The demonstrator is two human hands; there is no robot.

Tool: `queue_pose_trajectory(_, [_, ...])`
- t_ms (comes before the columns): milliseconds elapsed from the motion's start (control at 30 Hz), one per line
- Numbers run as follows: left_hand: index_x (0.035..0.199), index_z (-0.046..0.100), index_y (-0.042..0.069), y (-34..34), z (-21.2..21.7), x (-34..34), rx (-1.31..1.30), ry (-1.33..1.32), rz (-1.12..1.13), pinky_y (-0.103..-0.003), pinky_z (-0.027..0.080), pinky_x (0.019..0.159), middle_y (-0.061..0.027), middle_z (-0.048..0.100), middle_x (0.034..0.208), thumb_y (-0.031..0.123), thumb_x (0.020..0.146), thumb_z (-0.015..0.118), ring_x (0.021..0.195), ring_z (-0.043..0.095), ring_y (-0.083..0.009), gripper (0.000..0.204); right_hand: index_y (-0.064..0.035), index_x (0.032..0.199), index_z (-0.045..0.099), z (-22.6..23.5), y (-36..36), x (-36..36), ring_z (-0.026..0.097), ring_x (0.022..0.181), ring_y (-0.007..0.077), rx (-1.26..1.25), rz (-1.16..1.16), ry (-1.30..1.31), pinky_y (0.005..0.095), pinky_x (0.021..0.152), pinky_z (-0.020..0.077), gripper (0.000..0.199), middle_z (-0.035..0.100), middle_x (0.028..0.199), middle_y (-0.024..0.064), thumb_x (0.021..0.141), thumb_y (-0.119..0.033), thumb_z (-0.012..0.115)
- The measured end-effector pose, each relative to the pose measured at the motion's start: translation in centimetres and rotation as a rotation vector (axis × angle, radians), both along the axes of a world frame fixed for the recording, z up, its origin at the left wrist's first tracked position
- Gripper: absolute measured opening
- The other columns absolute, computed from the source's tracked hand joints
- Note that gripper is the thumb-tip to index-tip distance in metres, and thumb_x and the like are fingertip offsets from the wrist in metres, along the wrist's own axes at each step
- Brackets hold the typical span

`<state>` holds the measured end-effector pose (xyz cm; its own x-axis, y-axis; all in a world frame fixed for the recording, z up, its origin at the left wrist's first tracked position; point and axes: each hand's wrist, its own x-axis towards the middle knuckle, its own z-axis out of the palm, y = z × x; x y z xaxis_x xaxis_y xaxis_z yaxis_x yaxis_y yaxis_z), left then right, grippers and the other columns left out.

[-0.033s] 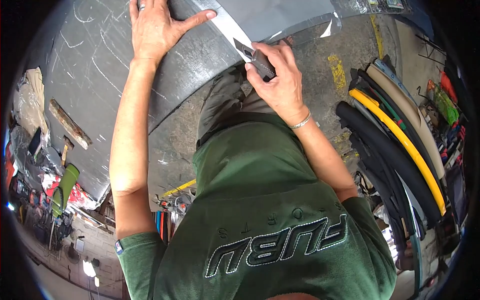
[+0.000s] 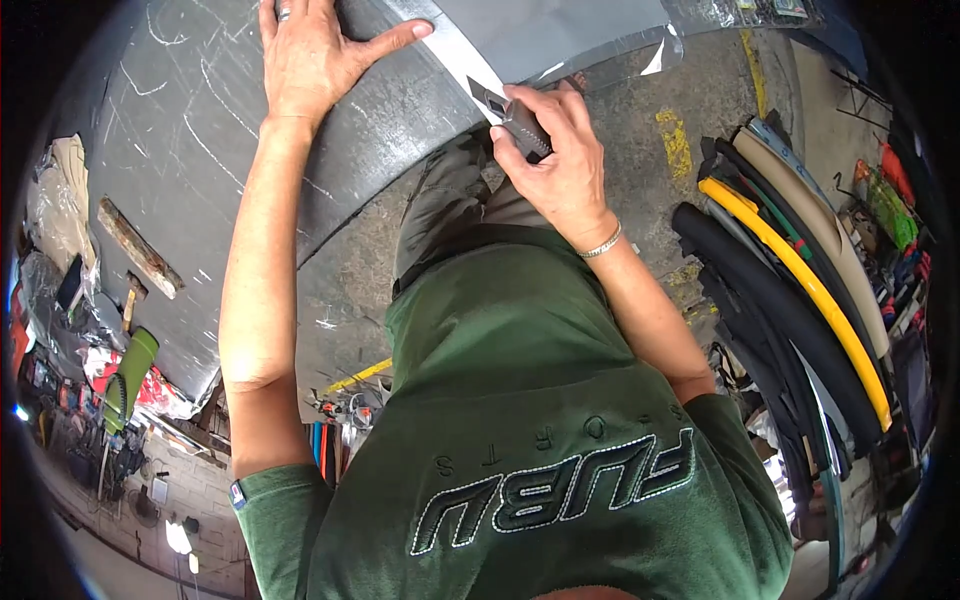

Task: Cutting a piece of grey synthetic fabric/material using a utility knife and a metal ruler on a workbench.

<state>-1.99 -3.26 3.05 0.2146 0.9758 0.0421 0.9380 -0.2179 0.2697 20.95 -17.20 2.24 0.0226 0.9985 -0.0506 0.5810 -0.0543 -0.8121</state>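
Observation:
My left hand (image 2: 308, 60) lies flat with fingers spread on a dark grey, scratched work surface (image 2: 370, 120). Its thumb reaches toward a white strip (image 2: 462, 62) along the edge of a grey sheet (image 2: 560, 30). In my right hand (image 2: 565, 150) is a dark utility knife (image 2: 524, 128), gripped between thumb and fingers. The knife's pointed dark end rests over the white strip, close to the near edge of the work surface. The fingers partly cover its body.
Long rolls of material, one yellow (image 2: 800, 275) and several black, stand at the right. On the left part of the surface lie a worn wooden piece (image 2: 140, 248), a hammer (image 2: 132, 300) and a green roll (image 2: 132, 375). Clear film (image 2: 655, 55) hangs at the sheet's edge.

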Motion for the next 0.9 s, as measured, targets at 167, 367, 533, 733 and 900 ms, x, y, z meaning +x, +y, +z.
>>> queue_pose_trajectory(167, [0.149, 0.045, -0.002, 0.0, -0.5, -0.5, 0.001, 0.006, -0.003, -0.059, 0.018, 0.125, -0.0227, 0.043, 0.157, 0.065, 0.065, 0.086, 0.152, 0.032, -0.0399, 0.115, -0.0083, 0.120, 0.070, 0.0, -0.1, -0.1, 0.067, 0.098, 0.0287, -0.019, -0.013, 0.032, 0.0408, 0.100, 0.0531, 0.042, 0.067, 0.106, 0.0110, 0.080, -0.012, 0.082])
queue_pose_trajectory(367, [0.149, 0.045, -0.002, 0.0, 0.0, 0.1, -0.010, 0.012, -0.002, -0.059, 0.018, 0.125, -0.0226, 0.043, 0.157, 0.065, 0.065, 0.086, 0.151, 0.032, -0.0399, 0.114, -0.0080, 0.120, 0.070, 0.0, 0.1, 0.0, 0.067, 0.100, 0.0311, 0.025, 0.007, 0.013, 0.0416, 0.097, 0.0530, 0.043, 0.067, 0.106, 0.0122, 0.079, -0.011, 0.082])
queue_pose_trajectory(533, [0.149, 0.045, -0.002, 0.3, 0.1, -0.2, -0.002, -0.001, -0.006, -0.059, 0.018, 0.125, -0.0223, 0.043, 0.157, 0.065, 0.065, 0.085, 0.152, 0.031, -0.0396, 0.114, -0.0078, 0.121, 0.070, 0.2, 0.4, -0.2, 0.067, 0.098, 0.0309, 0.048, 0.008, 0.002, 0.0402, 0.091, 0.0544, 0.043, 0.066, 0.106, 0.0124, 0.079, -0.010, 0.082])
queue_pose_trajectory(733, [0.149, 0.043, -0.003, 0.3, 0.4, -0.1, -0.059, 0.037, -0.011, -0.060, 0.017, 0.125, -0.0209, 0.043, 0.157, 0.069, 0.065, 0.083, 0.153, 0.030, -0.0386, 0.118, -0.0062, 0.123, 0.069, 0.3, 0.1, 0.1, 0.066, 0.096, 0.0279, 0.008, 0.017, -0.010, 0.0371, 0.085, 0.0545, 0.043, 0.066, 0.106, 0.0120, 0.081, -0.007, 0.081])
queue_pose_trajectory(900, [0.149, 0.044, -0.004, -0.1, -0.2, -0.4, 0.033, 0.340, -0.053, -0.060, 0.016, 0.125, -0.0203, 0.043, 0.157, 0.072, 0.063, 0.083, 0.154, 0.029, -0.0379, 0.121, -0.0060, 0.124, 0.068, 0.1, -0.1, -0.1, 0.066, 0.092, 0.0276, 0.058, 0.040, 0.002, 0.0375, 0.084, 0.0542, 0.044, 0.065, 0.104, 0.0119, 0.082, -0.007, 0.081])
